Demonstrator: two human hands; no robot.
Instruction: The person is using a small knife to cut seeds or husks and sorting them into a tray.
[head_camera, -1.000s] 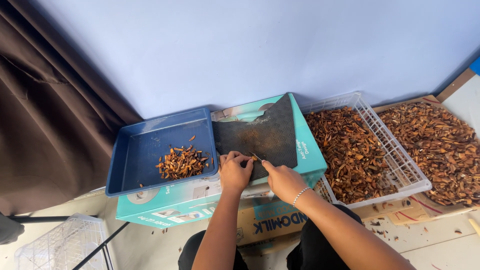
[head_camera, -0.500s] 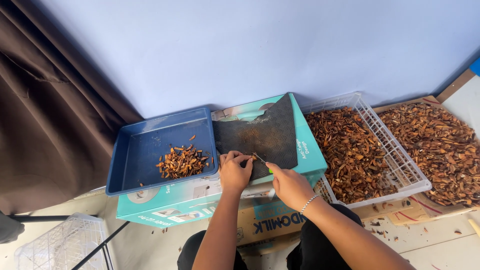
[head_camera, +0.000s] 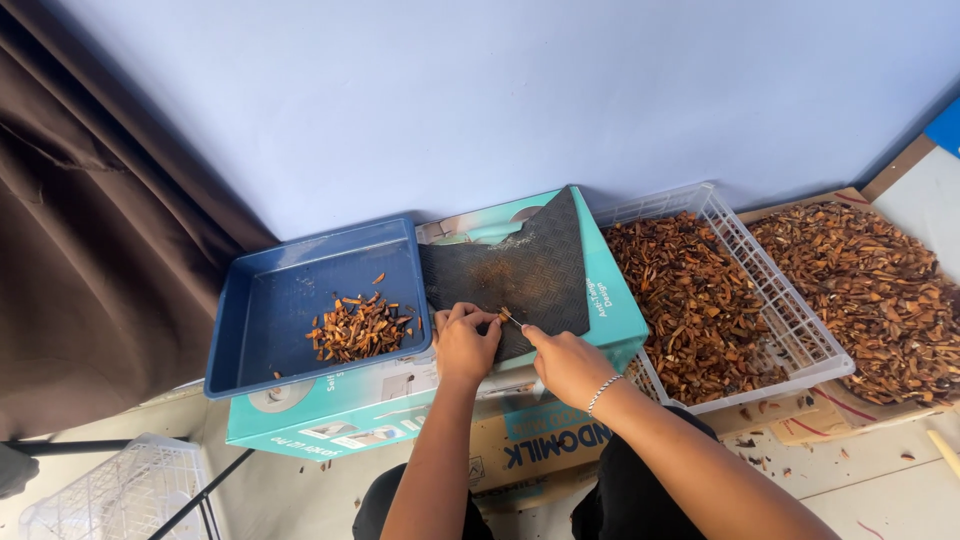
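On the black textured mat that lies over the teal box, both hands meet at the mat's near edge. The left hand is curled, its fingertips pinched on a small brown piece that it presses to the mat. The right hand, with a thin bracelet at the wrist, is closed around something slender whose tip touches that same piece; its grip is tight, but what the tool is cannot be told at this size. Compared with a second ago, the right hand has slid slightly toward the person and a little to the right, while the left hand has stayed where it was, so the work on this one piece goes on and nothing has yet been dropped anywhere. Left of the mat, the blue tray holds a small heap of orange-brown cut bits, unchanged in size. Right of the box stands a white slatted basket full of brown dried pieces, and beyond it a larger spread of the same material lies on cardboard.
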